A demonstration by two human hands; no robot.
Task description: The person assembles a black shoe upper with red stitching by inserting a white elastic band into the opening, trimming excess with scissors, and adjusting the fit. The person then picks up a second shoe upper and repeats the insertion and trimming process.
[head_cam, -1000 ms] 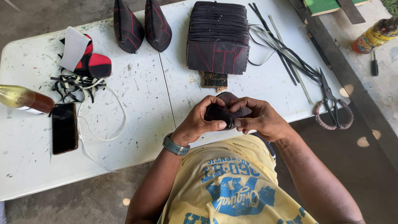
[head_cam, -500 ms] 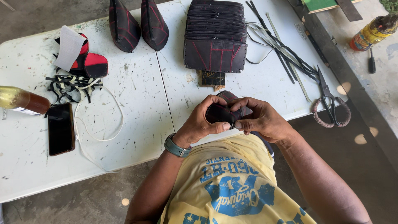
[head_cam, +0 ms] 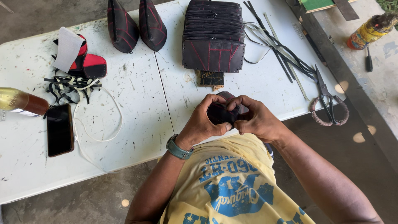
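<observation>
Little has moved since the earlier frame: both hands stay curled round the same dark piece, and only the camera has shifted slightly.

Head view: the left hand [head_cam: 203, 120] and right hand [head_cam: 257, 120] grip a small dark leather piece [head_cam: 222, 113] between them, fingers pinched shut on it, just above the near edge of the white worktop [head_cam: 137, 108]. A stack of stitched panels [head_cam: 213, 37] lies beyond, with loose strips [head_cam: 273, 45] and scissors [head_cam: 327, 99] to the right, and a phone [head_cam: 59, 129] to the left.

The step looks like folding or pressing the piece. The next move likely calls for a firm, even pinch so the edges stay aligned.
</observation>
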